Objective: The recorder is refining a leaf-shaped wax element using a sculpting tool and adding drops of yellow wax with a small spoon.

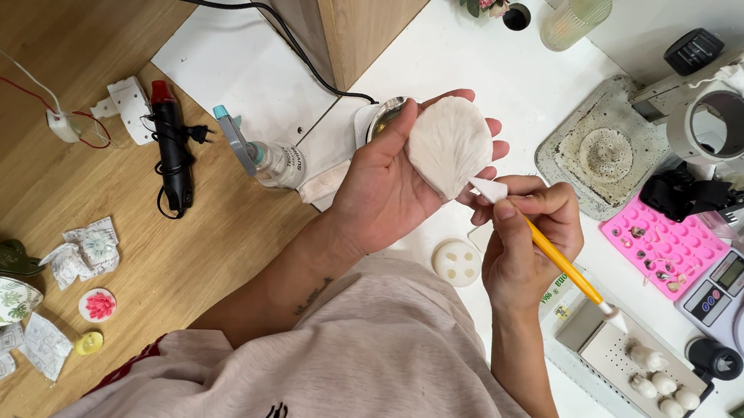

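My left hand [388, 179] is palm up and holds a thin white petal-shaped piece of clay [449, 144] resting on its fingers. My right hand [528, 242] grips a yellow-handled modelling tool [562, 264]. The tool's white wedge tip [489, 189] touches the lower edge of the clay petal. Both hands are over the white table [512, 77], just in front of my chest.
A pink silicone mould [664, 246], a small scale [717, 289], a grey tray [601, 145] and a white machine [728, 98] sit to the right. A round white mould [457, 263] lies under my hands. A black glue gun [173, 153] and a bottle [272, 161] lie on the wooden floor at left.
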